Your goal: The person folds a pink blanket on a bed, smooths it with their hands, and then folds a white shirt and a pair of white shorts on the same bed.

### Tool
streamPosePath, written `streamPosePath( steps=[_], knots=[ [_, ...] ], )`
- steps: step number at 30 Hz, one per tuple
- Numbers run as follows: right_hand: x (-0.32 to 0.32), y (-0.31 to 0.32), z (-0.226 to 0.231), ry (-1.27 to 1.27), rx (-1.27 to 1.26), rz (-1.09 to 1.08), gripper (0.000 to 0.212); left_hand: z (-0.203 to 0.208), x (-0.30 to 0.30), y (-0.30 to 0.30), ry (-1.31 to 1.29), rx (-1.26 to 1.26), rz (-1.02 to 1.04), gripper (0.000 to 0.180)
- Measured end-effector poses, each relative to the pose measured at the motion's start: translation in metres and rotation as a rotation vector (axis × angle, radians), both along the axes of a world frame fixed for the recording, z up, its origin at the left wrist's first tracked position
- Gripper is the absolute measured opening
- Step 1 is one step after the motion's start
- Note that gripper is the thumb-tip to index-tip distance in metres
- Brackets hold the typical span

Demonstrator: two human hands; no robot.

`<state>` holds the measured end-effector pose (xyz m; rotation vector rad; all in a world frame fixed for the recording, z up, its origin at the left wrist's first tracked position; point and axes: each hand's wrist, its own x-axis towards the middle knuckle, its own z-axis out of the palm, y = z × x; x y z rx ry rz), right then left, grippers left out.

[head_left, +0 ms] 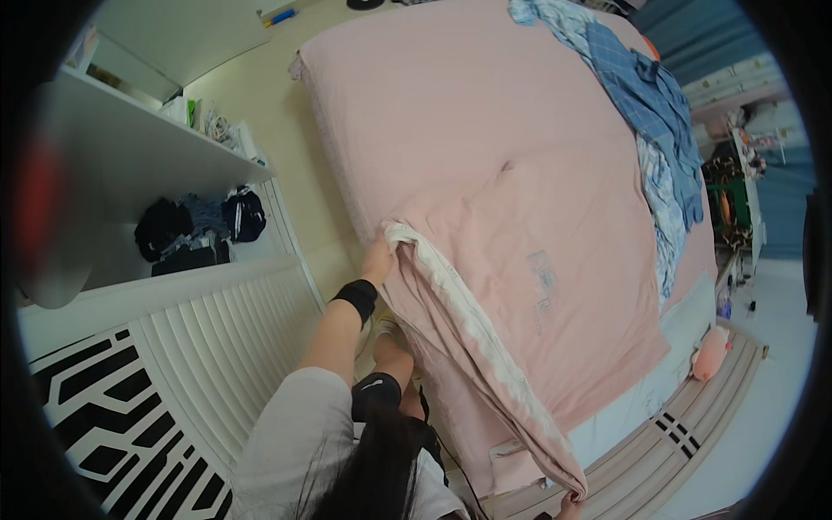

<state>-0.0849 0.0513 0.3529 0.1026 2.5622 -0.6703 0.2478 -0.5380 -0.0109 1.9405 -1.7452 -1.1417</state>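
A pink quilt cover (pixel 581 251) with a small grey printed patch lies on the bed, its near edge folded back to show a white underside. At the edge's left end, my left hand (pixel 379 260), with a black band at its wrist, is closed on a corner of it. The opposite corner, by the headboard, is gripped by my right hand (pixel 569 508), which shows only in part at the lower rim. Between the two hands the folded edge runs taut. Beneath it spreads a pink bed sheet (pixel 451 104).
Blue checked bedding (pixel 646 104) is bunched along the bed's far side. A pink plush toy (pixel 711 354) rests by the slatted headboard (pixel 728 381). On the left, a white cabinet (pixel 156 121) holds dark folded clothes (pixel 204 225). A narrow strip of floor (pixel 299 156) runs between cabinet and bed.
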Motion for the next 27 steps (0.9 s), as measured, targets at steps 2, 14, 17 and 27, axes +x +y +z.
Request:
streamPosePath(
  steps=[2,14,17,27],
  knots=[
    [-0.031,0.061,-0.047,0.235,0.233,-0.025,0.019,0.017,0.019,-0.018,0.018,-0.077,-0.010,0.032],
    [0.047,0.170,-0.014,0.349,-0.129,-0.061,0.037,0.208,0.112,-0.080,0.501,-0.134,0.073,0.032],
    [0.086,0.256,-0.065,-0.100,-0.767,-0.930,0.026,0.176,0.149,-0.092,0.488,0.023,0.275,0.029],
    [0.198,0.231,-0.168,-0.053,-0.317,-0.921,0.023,0.126,0.174,-0.132,0.334,0.067,-0.008,0.023]
  ],
)
